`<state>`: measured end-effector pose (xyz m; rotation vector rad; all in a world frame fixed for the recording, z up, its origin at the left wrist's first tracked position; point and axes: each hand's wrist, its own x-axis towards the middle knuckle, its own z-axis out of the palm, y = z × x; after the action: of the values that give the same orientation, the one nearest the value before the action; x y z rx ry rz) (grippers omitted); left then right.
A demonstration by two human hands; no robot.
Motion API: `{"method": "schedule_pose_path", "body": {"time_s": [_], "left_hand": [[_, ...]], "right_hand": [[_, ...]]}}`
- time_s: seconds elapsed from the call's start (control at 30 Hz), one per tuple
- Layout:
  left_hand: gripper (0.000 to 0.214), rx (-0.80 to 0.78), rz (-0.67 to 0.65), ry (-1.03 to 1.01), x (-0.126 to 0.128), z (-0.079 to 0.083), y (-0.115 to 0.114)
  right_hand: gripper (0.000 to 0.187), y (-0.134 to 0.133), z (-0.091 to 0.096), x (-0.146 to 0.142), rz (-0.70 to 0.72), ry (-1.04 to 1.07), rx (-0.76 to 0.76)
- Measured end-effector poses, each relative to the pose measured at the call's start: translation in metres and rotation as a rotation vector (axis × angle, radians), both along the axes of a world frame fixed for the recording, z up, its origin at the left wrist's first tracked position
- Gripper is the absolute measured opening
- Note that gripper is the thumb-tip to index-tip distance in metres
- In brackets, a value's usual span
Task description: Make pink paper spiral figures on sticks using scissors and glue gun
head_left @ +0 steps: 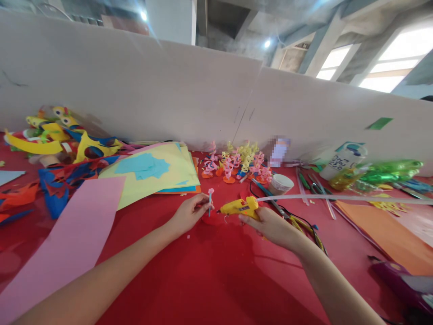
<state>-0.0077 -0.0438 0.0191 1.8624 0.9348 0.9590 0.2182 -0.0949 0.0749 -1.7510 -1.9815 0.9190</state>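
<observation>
My left hand (193, 211) pinches a thin light-blue paper stick (210, 204) with a small pink piece (211, 192) at its top. The stick stands nearly upright over a red round base (211, 220); whether it is fixed there I cannot tell. My right hand (272, 225) is wrapped round a yellow hot glue gun (240, 207). The gun's nozzle points left, close to the stick but apart from it. A long translucent glue stick (321, 197) sticks out of the gun's back to the right. Behind the hands stand several small curled paper flowers (233, 160) in pink and yellow.
Coloured paper sheets (145, 194) and a pink sheet (77, 225) lie at left, beside yellow and blue scraps (67, 140). Right of centre are a white cup (281, 183), pliers (280, 210) and cables. An orange sheet (385, 234) and a purple tool (399, 280) lie farther right.
</observation>
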Motion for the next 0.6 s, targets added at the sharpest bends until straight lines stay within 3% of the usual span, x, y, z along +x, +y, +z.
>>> {"method": "schedule_pose_path", "body": {"time_s": [0.2,0.37,0.6], "left_hand": [[0.017,-0.018,-0.024,0.002,-0.001,0.004,-0.003],[0.017,-0.033,-0.027,-0.025,0.000,0.001,-0.001],[0.016,0.016,-0.009,0.028,0.000,0.003,-0.002]], "right_hand": [[0.041,-0.004,0.013,0.001,-0.015,-0.050,0.017],[0.039,-0.004,0.013,0.006,-0.070,-0.005,-0.005],[0.046,0.000,0.015,0.032,-0.183,0.204,-0.013]]}}
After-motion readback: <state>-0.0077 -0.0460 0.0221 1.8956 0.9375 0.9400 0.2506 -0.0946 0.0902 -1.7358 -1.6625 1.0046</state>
